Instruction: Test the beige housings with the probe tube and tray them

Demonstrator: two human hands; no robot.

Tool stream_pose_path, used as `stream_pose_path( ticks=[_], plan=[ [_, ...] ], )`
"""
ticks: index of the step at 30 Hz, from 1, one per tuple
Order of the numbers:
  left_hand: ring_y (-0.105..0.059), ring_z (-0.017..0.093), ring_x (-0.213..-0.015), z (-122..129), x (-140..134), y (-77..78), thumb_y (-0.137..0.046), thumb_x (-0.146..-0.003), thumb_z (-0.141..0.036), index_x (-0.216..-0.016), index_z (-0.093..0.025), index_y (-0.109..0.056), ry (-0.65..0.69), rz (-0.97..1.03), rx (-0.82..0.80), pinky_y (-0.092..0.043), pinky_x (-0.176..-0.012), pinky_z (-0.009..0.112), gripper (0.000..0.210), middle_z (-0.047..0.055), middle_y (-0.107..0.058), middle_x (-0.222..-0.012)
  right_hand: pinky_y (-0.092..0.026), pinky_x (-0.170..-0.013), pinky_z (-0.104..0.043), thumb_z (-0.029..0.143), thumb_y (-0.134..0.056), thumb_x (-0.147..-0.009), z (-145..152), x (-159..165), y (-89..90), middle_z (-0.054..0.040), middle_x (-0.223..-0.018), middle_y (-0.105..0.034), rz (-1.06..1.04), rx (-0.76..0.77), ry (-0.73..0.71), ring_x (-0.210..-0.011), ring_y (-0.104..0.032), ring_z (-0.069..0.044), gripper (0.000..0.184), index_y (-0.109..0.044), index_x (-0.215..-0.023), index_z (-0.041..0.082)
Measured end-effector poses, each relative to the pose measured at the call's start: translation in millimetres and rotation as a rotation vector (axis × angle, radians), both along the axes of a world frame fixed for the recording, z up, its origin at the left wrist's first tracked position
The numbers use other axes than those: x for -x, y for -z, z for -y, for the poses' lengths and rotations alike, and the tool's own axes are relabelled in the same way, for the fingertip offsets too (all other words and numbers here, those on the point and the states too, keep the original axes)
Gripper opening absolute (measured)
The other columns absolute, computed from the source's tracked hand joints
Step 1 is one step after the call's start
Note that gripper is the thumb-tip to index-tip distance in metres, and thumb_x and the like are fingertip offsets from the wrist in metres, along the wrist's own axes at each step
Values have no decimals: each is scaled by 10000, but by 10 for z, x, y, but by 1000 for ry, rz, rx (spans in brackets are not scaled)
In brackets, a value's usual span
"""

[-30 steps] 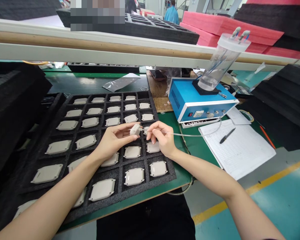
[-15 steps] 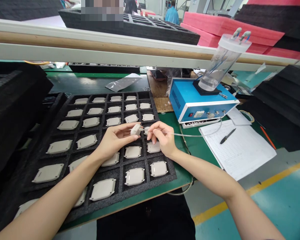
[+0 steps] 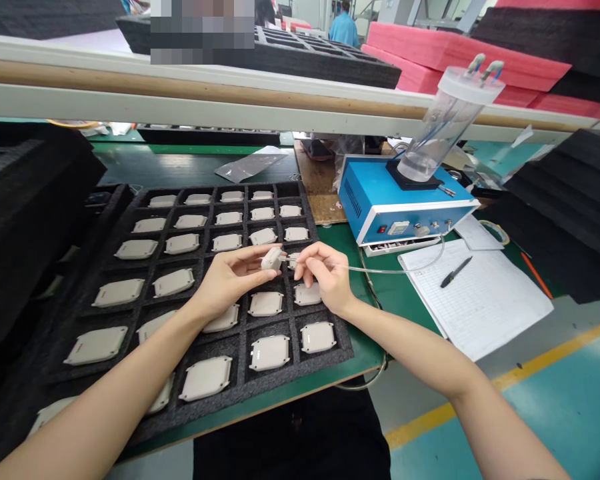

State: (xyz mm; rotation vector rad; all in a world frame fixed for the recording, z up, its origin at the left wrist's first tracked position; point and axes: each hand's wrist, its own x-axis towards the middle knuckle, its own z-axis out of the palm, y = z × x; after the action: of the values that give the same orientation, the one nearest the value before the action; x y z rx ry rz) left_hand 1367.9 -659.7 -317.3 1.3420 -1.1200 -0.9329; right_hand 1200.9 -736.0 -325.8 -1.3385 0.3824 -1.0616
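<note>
My left hand [image 3: 230, 277] grips a beige watch-case-shaped housing [image 3: 271, 259] between thumb and fingers, tilted edge-up above the tray. In my right hand [image 3: 325, 275] is the end of a thin clear tube [image 3: 375, 271], with its tip at the housing's right side. Whether the tip touches the housing or sits in it, I cannot tell. Below both hands lies a black foam tray [image 3: 290, 383] whose compartments hold several similar beige housings [image 3: 270, 353]. The tube runs right to the front of a blue machine [image 3: 405, 197].
A clear cylinder [image 3: 443, 133] stands tilted in view on the blue machine. Papers [image 3: 475, 300] with a black pen [image 3: 456, 272] lie at the right. Foam stacks [image 3: 25, 213] rise on the left. A shelf [image 3: 280, 110] crosses behind; a person in blue [image 3: 344, 28] is far off.
Both hands, the housing and the tube stay almost exactly where they were. The clear plastic bag behind the tray has shifted slightly to the right.
</note>
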Motion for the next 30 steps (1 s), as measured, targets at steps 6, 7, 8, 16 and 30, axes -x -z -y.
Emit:
stream_pose_path(
  ticks=[6,7,8,16,30],
  plan=[
    [-717,236,-916,-5,10,-23,-845,-627,-331,-1117,-174,-720,-8,18,-3,-576,-902,358,530,93,-746,-1073,-350,-395,-190,243,-534,-750,-2,-5,-1,32,-536,-614,-17,0,10,-375,-442,-52,108,-594,-697,169],
    [-715,241,-925,-6,12,-26,-845,-624,-334,-1111,-173,-723,-11,19,1,-575,-903,362,527,95,-744,-1081,-350,-395,-190,249,-538,-748,-3,-5,-5,33,-534,-614,-21,-1,12,-375,-441,-54,110,-592,-694,170],
    [-713,245,-933,-7,15,-27,-846,-621,-337,-1102,-174,-726,-13,19,4,-574,-905,364,522,96,-741,-1089,-350,-395,-191,253,-540,-747,-3,-4,-9,33,-533,-613,-23,-2,13,-375,-441,-55,110,-591,-693,171],
    [-698,275,-986,-2,19,-20,-852,-600,-377,-1103,-167,-727,-31,26,-5,-563,-926,389,559,112,-731,-1115,-348,-399,-201,253,-540,-755,-5,-2,-22,26,-536,-611,-21,2,10,-381,-447,-64,111,-589,-697,173],
    [-705,270,-961,-6,33,-38,-861,-585,-370,-1090,-172,-733,-40,10,-7,-576,-902,385,557,113,-730,-1116,-344,-406,-203,252,-521,-770,-5,-3,-8,22,-544,-609,-33,20,14,-386,-441,-59,120,-583,-708,171]
  ],
)
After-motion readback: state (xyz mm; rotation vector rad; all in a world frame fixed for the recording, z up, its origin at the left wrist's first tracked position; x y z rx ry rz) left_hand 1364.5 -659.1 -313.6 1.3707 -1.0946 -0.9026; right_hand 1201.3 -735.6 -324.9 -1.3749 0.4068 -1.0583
